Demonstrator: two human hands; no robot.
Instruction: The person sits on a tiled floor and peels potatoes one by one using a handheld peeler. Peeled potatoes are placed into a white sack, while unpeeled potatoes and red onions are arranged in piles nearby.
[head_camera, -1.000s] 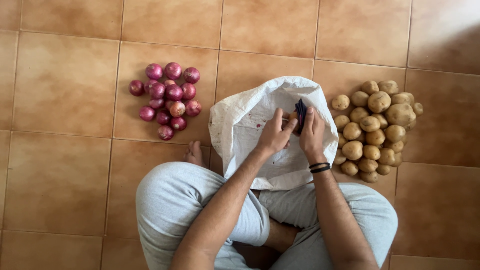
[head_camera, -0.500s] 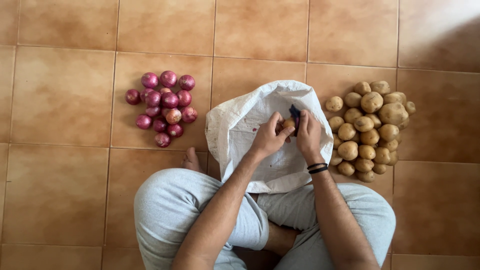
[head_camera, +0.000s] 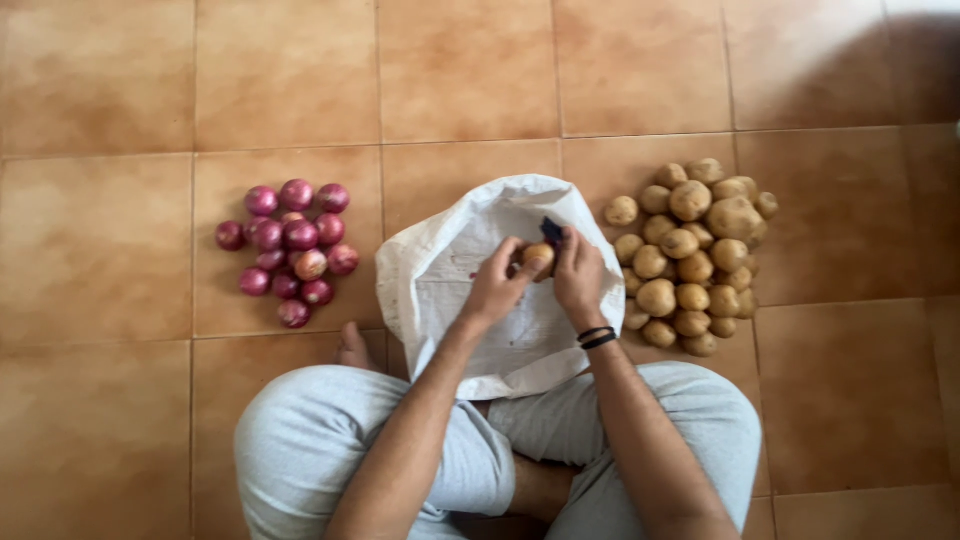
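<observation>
The potato (head_camera: 538, 258) is now showing more fully between both hands, and the dark peeler (head_camera: 551, 230) is sitting higher, mostly hidden behind the right hand (head_camera: 578, 275).

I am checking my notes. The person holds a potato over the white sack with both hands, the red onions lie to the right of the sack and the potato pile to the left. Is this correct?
Not quite. The head view shows the sides swapped: the red onions lie left of the white sack, and the potato pile lies right of it. The rest holds: left hand and right hand hold a potato over the sack.
</observation>
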